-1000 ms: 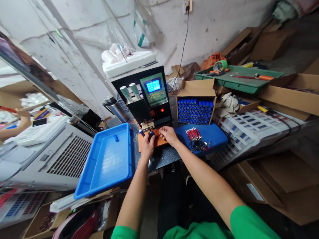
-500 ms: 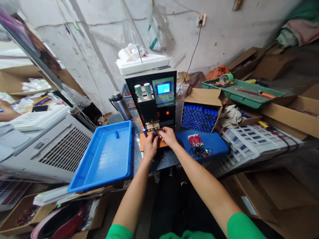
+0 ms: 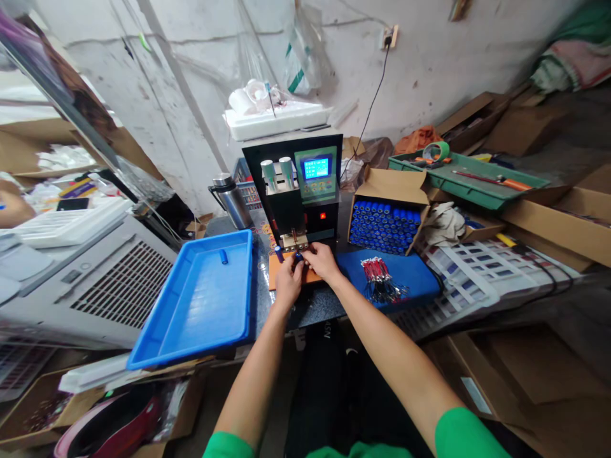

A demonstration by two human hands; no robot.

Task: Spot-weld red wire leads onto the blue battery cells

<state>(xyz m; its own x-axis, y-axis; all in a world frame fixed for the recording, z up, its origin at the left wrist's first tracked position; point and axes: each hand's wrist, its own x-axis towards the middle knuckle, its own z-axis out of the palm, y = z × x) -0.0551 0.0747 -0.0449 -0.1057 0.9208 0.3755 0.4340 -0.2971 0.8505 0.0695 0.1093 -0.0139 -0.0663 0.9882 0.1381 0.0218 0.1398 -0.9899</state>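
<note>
Under the electrodes of a black spot welder [image 3: 312,219] with a lit blue screen, my left hand [image 3: 288,283] is closed on a blue cylindrical battery cell [image 3: 298,257]. My right hand [image 3: 323,261] pinches at the cell's right side; whatever lies between its fingertips is too small to make out. Both hands are over an orange block [image 3: 275,277] at the machine's foot. Another blue cell [image 3: 279,254] stands upright just left of my left fingers. Right of my hands, a bundle of red and black wire leads [image 3: 379,277] lies on a blue pad [image 3: 351,264].
A blue tray [image 3: 200,318] at left holds one blue cell [image 3: 223,256]. Behind the pad stands a carton [image 3: 398,184] packed with blue cells. A steel flask [image 3: 233,203] is left of the welder. A green tray [image 3: 496,191] carries tape and tools. Another person's arm [image 3: 14,203] shows at far left.
The camera view has shifted slightly. Both hands stay in the same place at the welder, with the cell still in my left hand.
</note>
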